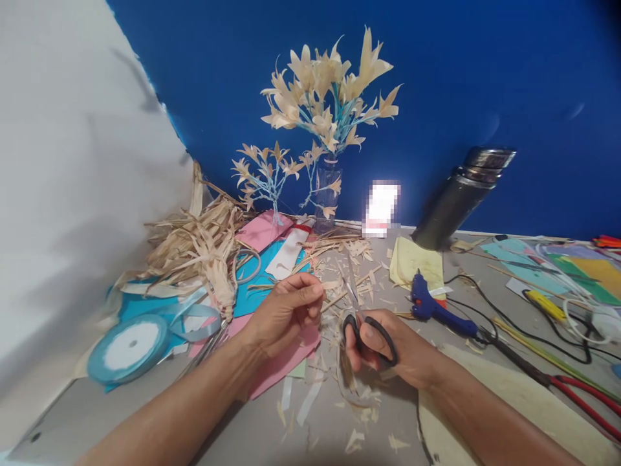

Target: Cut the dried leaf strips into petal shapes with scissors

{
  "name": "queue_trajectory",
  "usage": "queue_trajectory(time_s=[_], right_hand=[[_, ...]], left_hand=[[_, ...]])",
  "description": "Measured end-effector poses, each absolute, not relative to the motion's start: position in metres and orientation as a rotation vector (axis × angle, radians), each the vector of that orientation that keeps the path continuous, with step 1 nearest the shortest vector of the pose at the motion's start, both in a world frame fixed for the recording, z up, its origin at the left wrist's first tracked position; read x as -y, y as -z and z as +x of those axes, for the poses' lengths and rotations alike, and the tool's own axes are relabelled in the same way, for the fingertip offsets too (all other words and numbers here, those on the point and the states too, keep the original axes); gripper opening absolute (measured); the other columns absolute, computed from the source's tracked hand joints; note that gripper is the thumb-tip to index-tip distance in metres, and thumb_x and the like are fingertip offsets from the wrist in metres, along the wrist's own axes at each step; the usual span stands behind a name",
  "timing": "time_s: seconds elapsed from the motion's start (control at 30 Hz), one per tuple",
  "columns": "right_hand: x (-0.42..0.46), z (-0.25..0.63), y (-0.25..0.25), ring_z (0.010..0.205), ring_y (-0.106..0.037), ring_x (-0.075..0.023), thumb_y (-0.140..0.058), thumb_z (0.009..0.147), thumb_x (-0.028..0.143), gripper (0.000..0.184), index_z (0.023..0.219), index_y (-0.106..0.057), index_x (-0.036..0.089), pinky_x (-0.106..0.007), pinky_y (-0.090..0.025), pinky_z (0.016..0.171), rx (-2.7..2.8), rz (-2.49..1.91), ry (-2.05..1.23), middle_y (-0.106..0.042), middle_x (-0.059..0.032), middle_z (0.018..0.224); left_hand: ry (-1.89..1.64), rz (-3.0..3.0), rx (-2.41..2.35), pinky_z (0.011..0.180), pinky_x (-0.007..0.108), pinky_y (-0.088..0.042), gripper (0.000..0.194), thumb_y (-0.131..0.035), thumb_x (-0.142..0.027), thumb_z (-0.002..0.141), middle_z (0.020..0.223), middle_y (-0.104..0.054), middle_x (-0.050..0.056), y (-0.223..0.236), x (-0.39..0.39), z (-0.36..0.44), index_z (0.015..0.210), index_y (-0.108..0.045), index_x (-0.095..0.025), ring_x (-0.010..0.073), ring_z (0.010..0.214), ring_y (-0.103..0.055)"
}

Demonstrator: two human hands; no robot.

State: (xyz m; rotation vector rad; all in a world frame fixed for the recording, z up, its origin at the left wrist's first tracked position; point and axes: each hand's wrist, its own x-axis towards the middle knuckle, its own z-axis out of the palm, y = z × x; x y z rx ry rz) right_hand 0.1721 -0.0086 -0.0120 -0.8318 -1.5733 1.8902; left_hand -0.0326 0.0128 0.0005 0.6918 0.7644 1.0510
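Observation:
My left hand is closed in a pinch, with thumb and forefinger on a small pale piece of dried husk. The piece sticks out toward the scissors. My right hand has its fingers through their black handles, and the blades point up and away, spread apart. Whether the blades touch the husk piece, I cannot tell. Small husk scraps lie on the table around both hands. Pink paper lies beneath my left hand.
Left are a light-blue ribbon roll and a dried husk bundle. Husk flowers stand in a clear bottle by the blue wall. Right are a leaning dark flask, a blue glue gun and red-handled shears.

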Motion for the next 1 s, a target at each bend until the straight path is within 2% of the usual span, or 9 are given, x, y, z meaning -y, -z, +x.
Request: queue_trajectory(time_s=[0.13, 0.27, 0.37, 0.5, 0.6, 0.73, 0.9, 1.0], right_hand=[[0.011, 0.167, 0.015, 0.051, -0.041, -0.0087, -0.061, 0.078, 0.070, 0.059, 0.077, -0.060, 0.011, -0.023, -0.026, 0.048, 1.521, -0.825, -1.933, -0.064, -0.0070, 0.068], [0.011, 0.159, 0.018, 0.057, -0.043, -0.0084, -0.081, 0.066, 0.047, 0.045, 0.087, -0.062, 0.013, -0.022, -0.031, 0.052, 1.196, -1.030, -1.772, -0.063, -0.0037, 0.078], [0.008, 0.158, 0.020, 0.061, -0.045, -0.0095, -0.083, 0.063, 0.035, 0.039, 0.089, -0.061, 0.015, -0.022, -0.033, 0.054, 1.035, -1.051, -1.651, -0.061, -0.0014, 0.079], [0.005, 0.161, 0.021, 0.058, -0.041, -0.0091, -0.078, 0.067, 0.031, 0.030, 0.085, -0.061, 0.014, -0.022, -0.032, 0.053, 1.052, -1.041, -1.579, -0.053, 0.0019, 0.069], [0.005, 0.164, 0.018, 0.057, -0.041, -0.0089, -0.075, 0.067, 0.029, 0.024, 0.080, -0.060, 0.014, -0.022, -0.031, 0.051, 1.110, -1.112, -1.522, -0.053, 0.0020, 0.067], [0.007, 0.165, 0.012, 0.055, -0.044, -0.0085, -0.077, 0.062, 0.026, 0.026, 0.079, -0.060, 0.015, -0.020, -0.033, 0.050, 1.172, -1.154, -1.569, -0.054, 0.0037, 0.065], [0.006, 0.167, 0.009, 0.055, -0.044, -0.0078, -0.077, 0.063, 0.028, 0.025, 0.078, -0.062, 0.015, -0.020, -0.034, 0.051, 1.233, -1.137, -1.594, -0.054, 0.0045, 0.063], [0.004, 0.168, 0.012, 0.055, -0.044, -0.0081, -0.078, 0.065, 0.030, 0.026, 0.080, -0.063, 0.015, -0.020, -0.033, 0.051, 1.220, -1.130, -1.570, -0.054, 0.0043, 0.064]], left_hand=[[-1.103, 0.637, -0.758, 0.046, 0.018, -0.030, 0.025, -0.084, -0.022, 0.065, 0.053, -0.050, -0.005, 0.002, -0.010, -0.028, 0.068, -0.061, -0.015, 0.0059, 0.047, -0.042], [-1.094, 0.600, -0.748, 0.045, 0.018, -0.029, 0.024, -0.084, -0.021, 0.065, 0.050, -0.049, -0.005, 0.009, -0.005, -0.020, 0.068, -0.061, -0.016, 0.0056, 0.045, -0.041], [-1.031, 0.597, -0.742, 0.044, 0.018, -0.027, 0.022, -0.082, -0.022, 0.067, 0.048, -0.049, -0.005, 0.015, 0.000, -0.014, 0.070, -0.061, -0.016, 0.0056, 0.043, -0.040], [-0.918, 0.657, -0.742, 0.044, 0.019, -0.029, 0.023, -0.082, -0.025, 0.068, 0.046, -0.049, -0.006, 0.021, 0.005, -0.009, 0.073, -0.061, -0.016, 0.0058, 0.041, -0.040], [-0.828, 0.737, -0.773, 0.043, 0.019, -0.029, 0.024, -0.080, -0.028, 0.070, 0.052, -0.053, -0.004, 0.023, 0.006, -0.011, 0.076, -0.059, -0.016, 0.0069, 0.044, -0.043], [-0.769, 0.931, -0.880, 0.040, 0.018, -0.026, 0.021, -0.075, -0.031, 0.075, 0.055, -0.051, -0.003, 0.018, 0.005, -0.016, 0.078, -0.061, -0.016, 0.0074, 0.045, -0.042], [-0.746, 1.154, -0.968, 0.043, 0.020, -0.035, 0.018, -0.075, -0.029, 0.074, 0.061, -0.054, -0.001, 0.008, 0.006, -0.019, 0.075, -0.064, -0.015, 0.0083, 0.049, -0.046], [-0.754, 1.227, -0.997, 0.042, 0.020, -0.036, 0.019, -0.076, -0.029, 0.072, 0.065, -0.056, 0.000, 0.007, 0.007, -0.017, 0.073, -0.064, -0.015, 0.0095, 0.051, -0.048]])
